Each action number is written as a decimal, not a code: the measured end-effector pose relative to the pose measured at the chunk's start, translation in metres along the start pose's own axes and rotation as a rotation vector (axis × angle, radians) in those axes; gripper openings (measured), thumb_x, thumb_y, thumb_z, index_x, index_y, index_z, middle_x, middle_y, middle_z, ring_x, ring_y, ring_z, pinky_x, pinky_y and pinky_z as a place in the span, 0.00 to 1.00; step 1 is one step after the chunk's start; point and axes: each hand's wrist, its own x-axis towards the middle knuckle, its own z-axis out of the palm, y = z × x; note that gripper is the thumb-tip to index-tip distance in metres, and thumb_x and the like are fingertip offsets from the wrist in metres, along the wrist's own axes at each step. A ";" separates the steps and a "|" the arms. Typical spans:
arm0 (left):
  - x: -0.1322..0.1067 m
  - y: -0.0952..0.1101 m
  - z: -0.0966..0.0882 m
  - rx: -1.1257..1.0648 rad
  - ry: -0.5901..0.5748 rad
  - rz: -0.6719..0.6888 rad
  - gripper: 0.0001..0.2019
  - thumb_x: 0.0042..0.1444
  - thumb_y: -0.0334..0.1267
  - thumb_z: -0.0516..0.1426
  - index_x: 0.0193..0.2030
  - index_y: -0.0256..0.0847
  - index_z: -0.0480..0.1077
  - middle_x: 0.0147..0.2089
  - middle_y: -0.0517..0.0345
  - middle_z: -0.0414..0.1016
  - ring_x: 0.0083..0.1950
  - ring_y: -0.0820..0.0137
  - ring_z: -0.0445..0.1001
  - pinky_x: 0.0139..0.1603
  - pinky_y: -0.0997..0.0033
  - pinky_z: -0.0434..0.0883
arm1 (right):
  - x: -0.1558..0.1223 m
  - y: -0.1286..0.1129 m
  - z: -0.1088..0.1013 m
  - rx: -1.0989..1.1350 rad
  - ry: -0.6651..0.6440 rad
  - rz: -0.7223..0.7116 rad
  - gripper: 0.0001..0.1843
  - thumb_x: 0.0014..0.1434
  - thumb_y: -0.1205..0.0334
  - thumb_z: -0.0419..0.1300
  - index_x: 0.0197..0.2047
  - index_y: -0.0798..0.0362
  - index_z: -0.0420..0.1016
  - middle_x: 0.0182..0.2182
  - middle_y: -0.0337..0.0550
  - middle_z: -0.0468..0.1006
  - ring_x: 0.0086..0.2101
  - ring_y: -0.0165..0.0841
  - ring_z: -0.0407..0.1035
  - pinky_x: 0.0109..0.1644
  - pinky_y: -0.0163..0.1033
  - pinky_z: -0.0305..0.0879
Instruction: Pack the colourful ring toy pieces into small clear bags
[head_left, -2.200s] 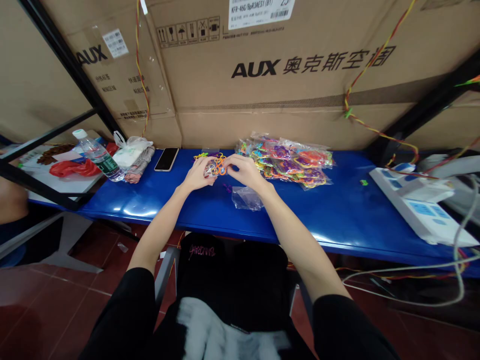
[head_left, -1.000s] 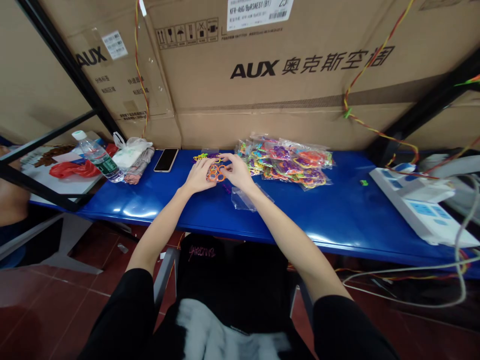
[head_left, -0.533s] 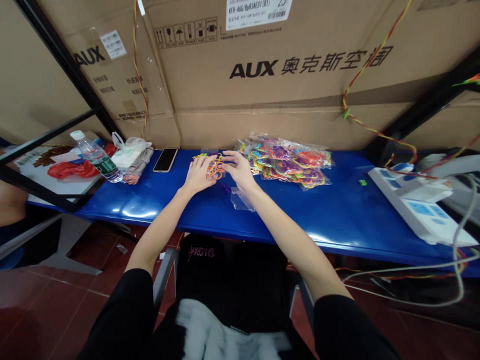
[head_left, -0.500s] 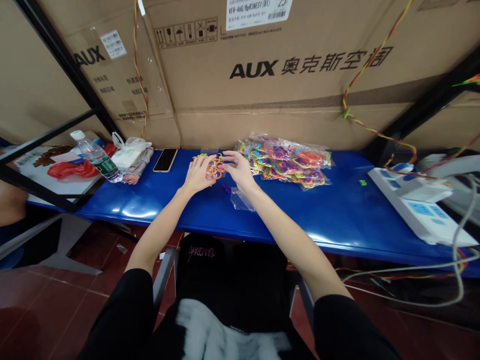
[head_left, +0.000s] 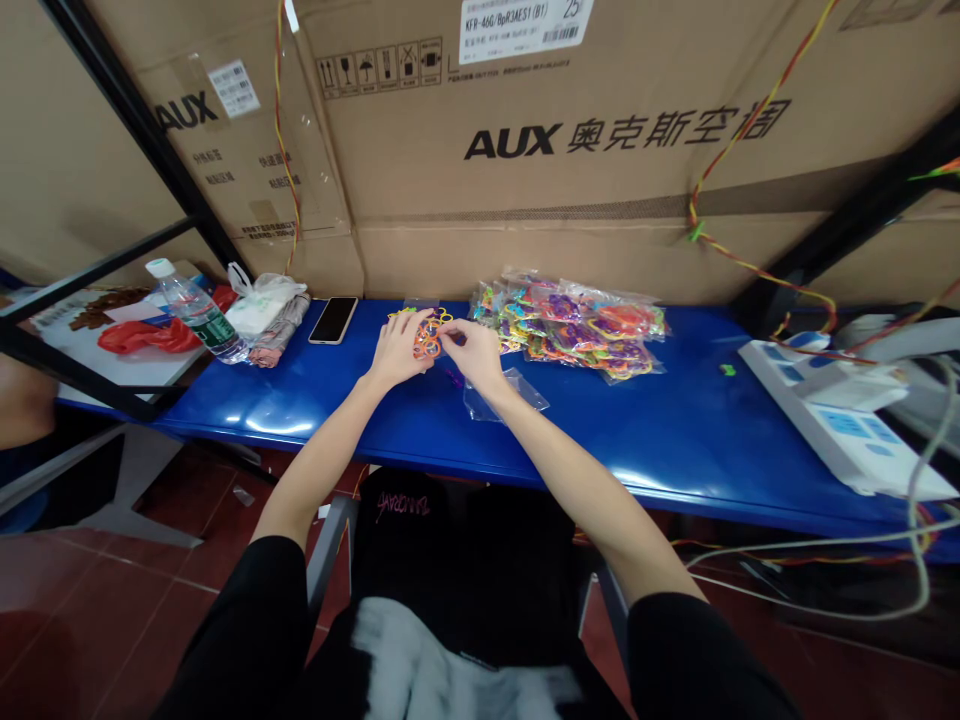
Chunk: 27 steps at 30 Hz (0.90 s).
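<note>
1. And there it goes: since the last look, our right hand [head_left: 474, 355] has closed the gap, drawing in from the upper right to meet the cluster of orange plastic rings [head_left: 428, 338], and the two hands now nearly touch.
2. The right hand's grip is tight and small, with thumb and fingertips pinched together at the cluster's right edge, and it looks to have hold of the rings there.
3. Our left hand [head_left: 394, 350] stays more open, fingers raised and fingertips against the cluster's left side. We can't tell whether that grip is bearing any of the rings' weight.
4. The rings sit between our hands, just above the glossy blue surface [head_left: 637, 445]. They are thin, shiny loops, linked or overlapping, with a yellow-green plastic loop [head_left: 405, 314] close by at their upper left.
5. Just below our right hand lie a small purple plastic piece [head_left: 452, 375] and a crumpled clear plastic bag [head_left: 499, 402], its film catching the light.
6. To the right, a heap of clear bags [head_left: 570, 335] holds bright purple, orange and yellow shapes.
7. Over at the left are a black smartphone [head_left: 333, 320], a ridged water bottle [head_left: 199, 322] and a red plastic bag [head_left: 131, 338], all well away from our hands.
</note>
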 end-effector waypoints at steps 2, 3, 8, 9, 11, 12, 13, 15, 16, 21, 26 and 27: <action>0.000 0.000 0.000 -0.012 -0.002 0.000 0.44 0.45 0.31 0.68 0.71 0.47 0.62 0.66 0.49 0.70 0.65 0.51 0.68 0.67 0.50 0.67 | 0.000 0.001 0.000 -0.090 -0.039 -0.017 0.11 0.60 0.66 0.60 0.40 0.49 0.86 0.37 0.44 0.87 0.40 0.40 0.78 0.52 0.49 0.74; 0.000 -0.001 0.001 -0.018 -0.004 0.001 0.44 0.45 0.31 0.68 0.71 0.47 0.62 0.66 0.49 0.70 0.65 0.51 0.68 0.67 0.49 0.67 | -0.001 0.001 0.000 -0.115 -0.062 -0.027 0.12 0.61 0.65 0.60 0.41 0.48 0.87 0.38 0.44 0.87 0.42 0.42 0.78 0.54 0.50 0.74; 0.002 -0.006 0.004 -0.050 0.018 -0.007 0.43 0.46 0.30 0.67 0.71 0.46 0.62 0.66 0.47 0.70 0.66 0.49 0.68 0.66 0.48 0.67 | 0.001 -0.001 -0.004 -0.020 -0.148 -0.099 0.16 0.62 0.68 0.59 0.46 0.48 0.87 0.44 0.44 0.88 0.45 0.41 0.79 0.58 0.53 0.72; 0.002 -0.007 0.004 -0.060 0.025 -0.010 0.43 0.46 0.30 0.67 0.71 0.47 0.62 0.66 0.47 0.70 0.66 0.49 0.68 0.66 0.47 0.67 | 0.002 -0.001 -0.005 0.007 -0.154 -0.107 0.17 0.61 0.69 0.59 0.47 0.47 0.86 0.44 0.43 0.87 0.45 0.41 0.79 0.58 0.52 0.72; 0.002 -0.009 0.005 -0.081 0.031 -0.012 0.43 0.46 0.30 0.67 0.71 0.47 0.61 0.66 0.47 0.70 0.66 0.49 0.68 0.66 0.46 0.67 | 0.003 -0.001 -0.006 0.017 -0.162 -0.114 0.17 0.60 0.70 0.59 0.46 0.46 0.86 0.43 0.42 0.87 0.45 0.41 0.79 0.59 0.53 0.72; 0.002 -0.009 0.005 -0.089 0.032 -0.011 0.43 0.46 0.30 0.67 0.71 0.47 0.61 0.66 0.47 0.70 0.66 0.49 0.68 0.66 0.46 0.67 | 0.004 0.000 -0.007 0.000 -0.167 -0.115 0.17 0.59 0.69 0.60 0.45 0.46 0.87 0.42 0.41 0.87 0.46 0.41 0.78 0.59 0.53 0.72; 0.002 -0.009 0.005 -0.094 0.032 -0.010 0.43 0.46 0.30 0.67 0.71 0.47 0.60 0.66 0.47 0.70 0.66 0.50 0.68 0.67 0.46 0.67 | 0.004 0.001 -0.006 -0.021 -0.174 -0.121 0.16 0.59 0.69 0.60 0.43 0.45 0.87 0.41 0.41 0.87 0.46 0.42 0.77 0.59 0.54 0.72; 0.002 -0.007 0.004 -0.096 0.034 -0.010 0.43 0.46 0.30 0.67 0.71 0.46 0.60 0.66 0.46 0.69 0.66 0.50 0.68 0.67 0.47 0.67 | 0.004 0.002 -0.006 -0.047 -0.198 -0.144 0.14 0.59 0.68 0.60 0.40 0.45 0.87 0.40 0.40 0.87 0.46 0.43 0.76 0.59 0.56 0.71; 0.002 -0.007 0.004 -0.095 0.034 -0.011 0.43 0.46 0.30 0.67 0.71 0.45 0.60 0.67 0.46 0.69 0.66 0.50 0.68 0.67 0.47 0.67 | 0.004 0.002 -0.006 -0.051 -0.205 -0.154 0.14 0.59 0.68 0.60 0.40 0.44 0.87 0.40 0.40 0.87 0.46 0.43 0.76 0.60 0.56 0.71; 0.003 -0.007 0.002 -0.104 0.049 -0.026 0.43 0.46 0.30 0.67 0.70 0.46 0.60 0.65 0.46 0.69 0.66 0.49 0.68 0.67 0.45 0.67 | 0.005 -0.001 -0.012 -0.043 -0.167 -0.124 0.14 0.59 0.67 0.60 0.43 0.47 0.86 0.42 0.43 0.87 0.46 0.44 0.77 0.57 0.55 0.73; 0.002 -0.009 0.003 -0.131 0.068 -0.008 0.43 0.47 0.30 0.67 0.71 0.46 0.60 0.65 0.45 0.69 0.65 0.50 0.68 0.68 0.46 0.67 | 0.004 -0.008 -0.018 0.059 -0.246 -0.081 0.19 0.58 0.70 0.59 0.50 0.50 0.83 0.43 0.45 0.88 0.42 0.40 0.82 0.53 0.49 0.75; 0.003 -0.009 0.004 -0.136 0.065 0.001 0.43 0.47 0.30 0.67 0.71 0.46 0.59 0.65 0.46 0.69 0.65 0.51 0.68 0.68 0.45 0.67 | 0.003 -0.009 -0.018 0.073 -0.264 -0.077 0.20 0.58 0.70 0.59 0.51 0.50 0.82 0.44 0.45 0.88 0.42 0.40 0.82 0.53 0.49 0.75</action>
